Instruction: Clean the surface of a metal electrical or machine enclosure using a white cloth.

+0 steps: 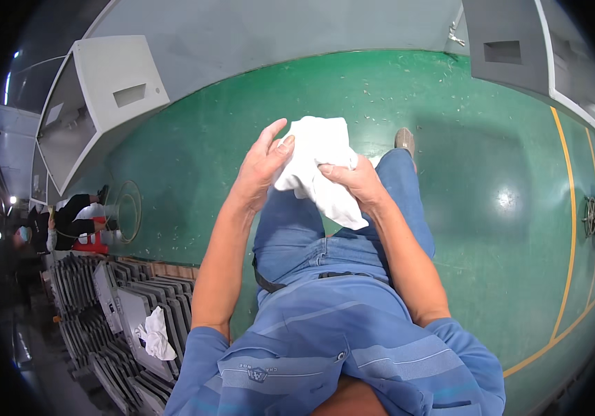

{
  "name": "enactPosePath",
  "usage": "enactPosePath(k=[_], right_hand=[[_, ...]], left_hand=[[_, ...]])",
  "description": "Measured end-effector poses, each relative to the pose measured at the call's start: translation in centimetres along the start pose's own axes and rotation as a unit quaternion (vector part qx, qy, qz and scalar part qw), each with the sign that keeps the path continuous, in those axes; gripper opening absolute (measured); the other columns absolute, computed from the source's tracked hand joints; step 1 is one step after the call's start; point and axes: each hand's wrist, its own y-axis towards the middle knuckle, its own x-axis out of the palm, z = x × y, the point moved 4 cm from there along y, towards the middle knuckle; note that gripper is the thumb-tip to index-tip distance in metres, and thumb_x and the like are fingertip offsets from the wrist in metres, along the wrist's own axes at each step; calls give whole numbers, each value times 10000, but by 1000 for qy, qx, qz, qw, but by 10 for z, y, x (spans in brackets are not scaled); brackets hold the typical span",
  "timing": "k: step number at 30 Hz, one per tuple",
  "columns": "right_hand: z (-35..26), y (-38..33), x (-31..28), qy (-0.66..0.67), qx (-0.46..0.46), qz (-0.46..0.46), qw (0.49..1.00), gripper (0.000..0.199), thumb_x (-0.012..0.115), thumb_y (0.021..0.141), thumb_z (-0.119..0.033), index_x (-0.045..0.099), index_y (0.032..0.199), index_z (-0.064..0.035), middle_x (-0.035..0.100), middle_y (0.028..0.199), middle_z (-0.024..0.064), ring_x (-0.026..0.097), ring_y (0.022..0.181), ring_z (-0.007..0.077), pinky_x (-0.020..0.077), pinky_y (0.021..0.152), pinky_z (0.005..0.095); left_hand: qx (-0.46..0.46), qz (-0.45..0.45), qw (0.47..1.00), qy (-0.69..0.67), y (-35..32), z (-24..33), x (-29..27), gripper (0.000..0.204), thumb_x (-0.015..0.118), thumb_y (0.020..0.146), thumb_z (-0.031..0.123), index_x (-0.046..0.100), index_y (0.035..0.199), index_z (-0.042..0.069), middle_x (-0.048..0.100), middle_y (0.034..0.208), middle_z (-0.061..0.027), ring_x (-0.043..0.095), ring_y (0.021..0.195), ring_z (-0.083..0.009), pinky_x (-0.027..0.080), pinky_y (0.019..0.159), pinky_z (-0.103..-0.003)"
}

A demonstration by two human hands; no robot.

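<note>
Standing over a green floor [193, 159], the person holds a white cloth [318, 166] up in front of the body, approx. waist height, above the jeans [311, 243]. Right hand [356, 184] is closed on the cloth, thumb and fingers pinching a fold near its middle, so the rest hangs down toward the right forearm; that grip looks like the anchor that keeps the cloth bunched. Left hand [263, 163] is mostly open, fingers stretched up and slightly spread, fingertips and thumb pressed against the cloth's left edge, w/ the palm facing it, seemingly so the cloth can rub across the skin, though that is a judgement. Both forearms rise from the lower edge and converge, elbows out, wrists bent inward toward each other. Cloth sits between the two hands, touching both, well clear of the floor. Lower left: a stack of grey metal frames [103, 305] w/ a second white rag [157, 334] lying on top. Further left a person in dark clothes [69, 218] crouches by a red stool [93, 243]. Grey cabinets [103, 97] stand upper left and upper right; a yellow line [569, 229] runs along the floor at right
</note>
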Motion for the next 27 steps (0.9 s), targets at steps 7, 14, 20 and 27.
enactPosePath(k=[7,14,20,27], right_hand=[[-8,-10,2,287,51,-24,956,504,505,1008,-326,450,1377,13,595,1274,148,625,1114,256,531,941,372],[9,2,-5,453,44,-10,890,528,473,1018,-346,399,1427,-20,535,1355,158,571,1209,282,513,987,393],[-14,-6,-49,186,17,84,979,501,608,916,-168,466,1358,19,620,1216,161,652,1053,243,550,859,333],[-1,-29,-55,319,10,145,937,556,638,896,-137,425,1385,18,600,1264,176,633,1103,301,548,908,421]], left_hand=[[8,-54,998,13,-3,8,7,621,727,875,234,455,1388,11,653,1099,-69,598,1005,-100,442,898,-232],[-1,-4,995,101,37,-9,8,449,634,960,276,538,1322,30,676,942,-8,599,909,-71,455,792,-211],[-93,-69,986,-116,68,-47,46,458,575,985,310,502,1345,36,626,1129,-68,640,956,-134,568,793,-295],[-100,-198,934,-279,101,-83,73,440,505,1015,242,458,1373,-10,599,1194,-96,593,1091,-171,497,936,-309]])
